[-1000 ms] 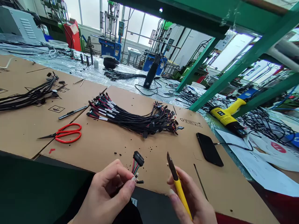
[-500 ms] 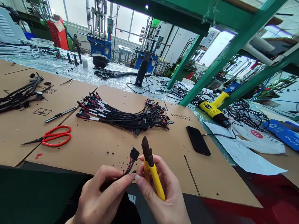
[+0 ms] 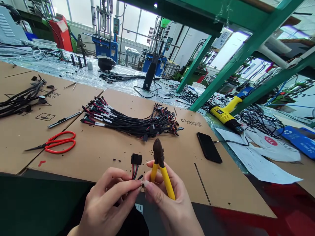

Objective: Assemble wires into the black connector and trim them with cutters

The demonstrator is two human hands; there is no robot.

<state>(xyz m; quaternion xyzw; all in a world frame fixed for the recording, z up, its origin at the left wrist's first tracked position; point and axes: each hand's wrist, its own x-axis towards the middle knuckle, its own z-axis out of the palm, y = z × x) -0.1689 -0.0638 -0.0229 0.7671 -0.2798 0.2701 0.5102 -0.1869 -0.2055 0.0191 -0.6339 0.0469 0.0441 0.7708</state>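
Between the fingers of my left hand [image 3: 108, 200] is a wire harness, gripped near its end. Its black connector [image 3: 136, 159] points up, with thin coloured wires below it. My right hand [image 3: 169, 200] is closed around yellow-handled cutting pliers [image 3: 165, 177], whose dark jaws point upward. The thumb and fingertip of that hand meet the left fingertips at a small dark piece [image 3: 142, 185], too small to name. Beyond my hands lies a bundle of black wire harnesses [image 3: 125, 121] with white labels and many connectors.
Red-handled scissors [image 3: 60, 143] and a utility knife [image 3: 64, 120] lie at left on the cardboard [image 3: 98, 150]. More cables [image 3: 24, 98] lie at far left. A phone [image 3: 209, 147], papers [image 3: 256, 157] and a yellow heat gun [image 3: 226, 114] are at right, near a green post [image 3: 216, 75].
The connector in my left hand has turned more upright and shifted slightly left. The pliers' handles have spread wider, and their jaws moved up and right.
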